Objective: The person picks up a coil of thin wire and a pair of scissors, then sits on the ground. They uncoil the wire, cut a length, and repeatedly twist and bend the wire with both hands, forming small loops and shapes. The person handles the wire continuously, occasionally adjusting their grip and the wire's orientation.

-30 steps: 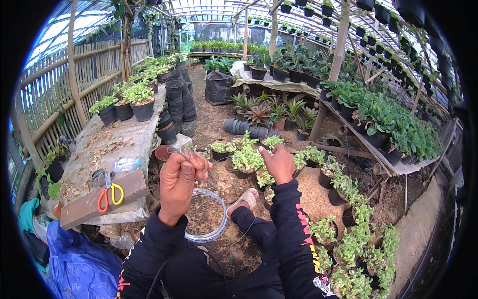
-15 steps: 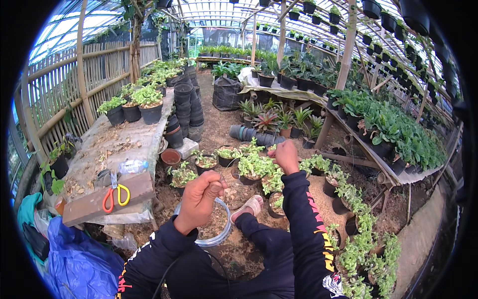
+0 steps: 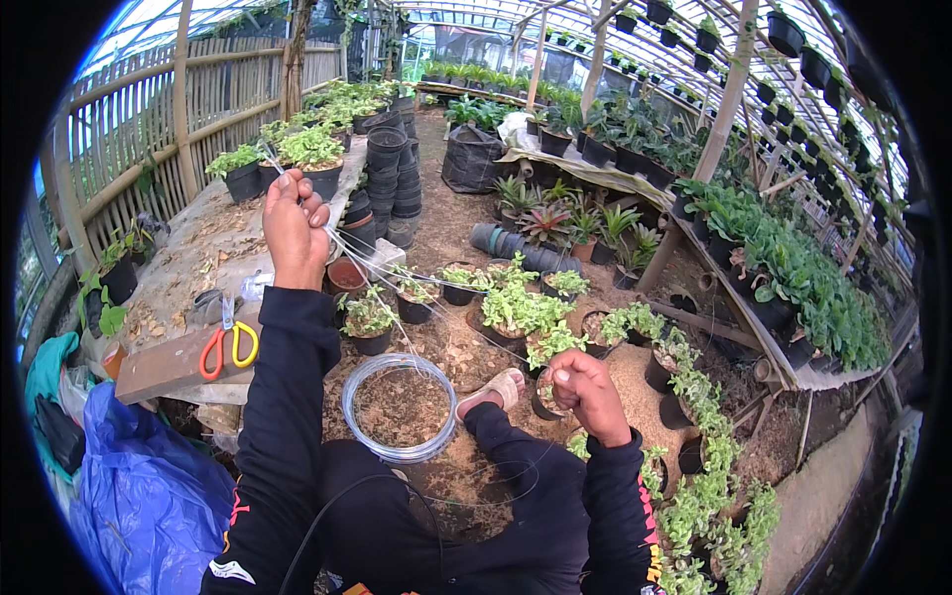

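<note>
My left hand [image 3: 297, 230] is raised in front of the table on the left, its fingers closed round a bundle of thin silvery wires [image 3: 349, 241]. The ends poke out above the fist, and long strands fan out below it to the right. Lower and to the right, my right hand [image 3: 592, 399] is closed in a pinch above the potted plants, with a fine strand of wire leading to it. A coil of silvery wire [image 3: 402, 455] lies on the ground beside my sandalled foot [image 3: 493, 393].
On the table [image 3: 203, 266] at left are scissors [image 3: 229, 342] with red and yellow handles, lying on a wooden board [image 3: 164, 369]. A blue plastic sheet [image 3: 149, 486] is bunched below. Leafy potted plants [image 3: 511, 302] cover the ground ahead and right. Stacked black pots [image 3: 387, 183] stand beyond.
My left hand has risen and moved left, and wire strands now show trailing from it. The right hand has come down toward me. The view has shifted slightly.
</note>
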A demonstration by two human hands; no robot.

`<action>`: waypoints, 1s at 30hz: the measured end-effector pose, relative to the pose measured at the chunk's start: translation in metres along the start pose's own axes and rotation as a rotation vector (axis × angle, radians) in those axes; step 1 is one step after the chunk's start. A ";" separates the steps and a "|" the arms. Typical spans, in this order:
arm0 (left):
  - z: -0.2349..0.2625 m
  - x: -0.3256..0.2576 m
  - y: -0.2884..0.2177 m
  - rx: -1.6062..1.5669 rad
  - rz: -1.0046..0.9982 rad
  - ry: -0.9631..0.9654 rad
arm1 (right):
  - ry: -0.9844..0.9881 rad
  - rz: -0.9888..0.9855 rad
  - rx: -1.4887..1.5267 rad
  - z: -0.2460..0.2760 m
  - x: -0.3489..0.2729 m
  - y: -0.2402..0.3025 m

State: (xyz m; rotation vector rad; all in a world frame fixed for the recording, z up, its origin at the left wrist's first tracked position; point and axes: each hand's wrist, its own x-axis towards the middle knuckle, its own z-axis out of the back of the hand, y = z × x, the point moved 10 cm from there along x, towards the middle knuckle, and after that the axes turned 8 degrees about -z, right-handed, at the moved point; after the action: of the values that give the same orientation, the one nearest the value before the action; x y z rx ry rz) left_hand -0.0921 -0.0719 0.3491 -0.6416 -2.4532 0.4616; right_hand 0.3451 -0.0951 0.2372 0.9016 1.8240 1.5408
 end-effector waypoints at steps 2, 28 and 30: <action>-0.007 0.009 -0.008 -0.020 -0.031 -0.044 | -0.024 0.032 -0.456 -0.026 -0.016 -0.010; -0.118 -0.186 0.050 0.314 0.263 0.786 | 0.013 0.394 -0.452 -0.097 0.080 0.151; -0.127 -0.200 0.046 0.211 0.344 0.860 | 0.111 0.420 -0.464 -0.109 0.088 0.161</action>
State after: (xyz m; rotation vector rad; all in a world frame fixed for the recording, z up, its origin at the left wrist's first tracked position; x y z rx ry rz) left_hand 0.1448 -0.1173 0.3435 -0.9347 -1.4716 0.4435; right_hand 0.2270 -0.0731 0.4130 1.0205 1.2990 2.1933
